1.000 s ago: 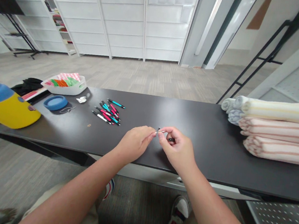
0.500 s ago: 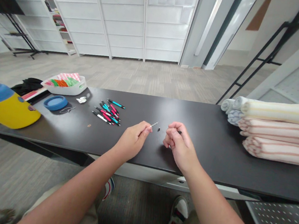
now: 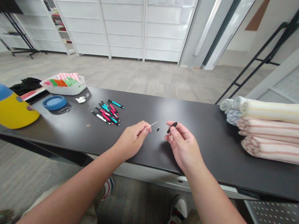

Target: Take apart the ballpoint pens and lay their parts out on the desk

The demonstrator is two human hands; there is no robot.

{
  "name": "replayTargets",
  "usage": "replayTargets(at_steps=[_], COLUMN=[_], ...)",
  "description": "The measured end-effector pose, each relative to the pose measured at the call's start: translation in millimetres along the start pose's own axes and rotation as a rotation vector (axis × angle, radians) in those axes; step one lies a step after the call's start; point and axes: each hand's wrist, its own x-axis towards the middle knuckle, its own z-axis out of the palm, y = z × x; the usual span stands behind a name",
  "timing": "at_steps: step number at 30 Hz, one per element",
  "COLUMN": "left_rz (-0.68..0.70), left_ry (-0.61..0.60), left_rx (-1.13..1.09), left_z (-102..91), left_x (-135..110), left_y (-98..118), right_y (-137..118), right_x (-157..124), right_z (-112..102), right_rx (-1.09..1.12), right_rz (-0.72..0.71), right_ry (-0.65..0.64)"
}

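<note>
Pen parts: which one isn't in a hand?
The tiny black bit lying on the table between the hands. The left hand pinches the thin refill; the right hand holds the longer black piece.

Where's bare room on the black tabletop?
Bare: between right hand, pinching a black pen piece, and striped rolled towels; between left hand, pinching a thin refill, and coloured pens. Crowded: left end, white basket, blue dish.

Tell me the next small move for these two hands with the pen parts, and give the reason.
Probably bring the right hand toward the left hand and fit the black pen piece onto the thin refill. Each part is pinched at the fingertips, the refill's tip points toward the right hand, and a gap separates them, with a small black bit on the table between.
</note>
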Motion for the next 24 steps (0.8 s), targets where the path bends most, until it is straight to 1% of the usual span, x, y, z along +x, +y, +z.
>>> replayTargets(at_steps=[5, 9, 13, 16, 21, 24], left_rz=[0.083, 0.100, 0.105, 0.105, 0.100, 0.094], left_ry=[-0.062, -0.094, -0.111, -0.116, -0.131, -0.140], left_rx=[-0.009, 0.003, 0.010, 0.007, 0.005, 0.004], left_z=[1.0, 1.6, 1.4, 1.3, 1.8, 1.7], left_x=[-0.7, -0.4, -0.1, 0.0, 0.5, 0.8], left_y=[2.3, 4.2, 5.5, 5.9, 6.1, 6.3], right_y=[-1.9, -4.5, -4.2, -1.4, 3.0, 2.0], right_x=[1.6, 1.1, 1.0, 1.5, 1.1, -0.4], right_z=[-1.4, 1.2, 1.8, 0.3, -2.1, -1.9], right_rx=[0.085, 0.118, 0.097, 0.039, -0.146, -0.215], right_rz=[0.011, 0.016, 0.000, -0.058, -0.215, -0.268], right_ry=[0.009, 0.008, 0.007, 0.014, 0.013, 0.027])
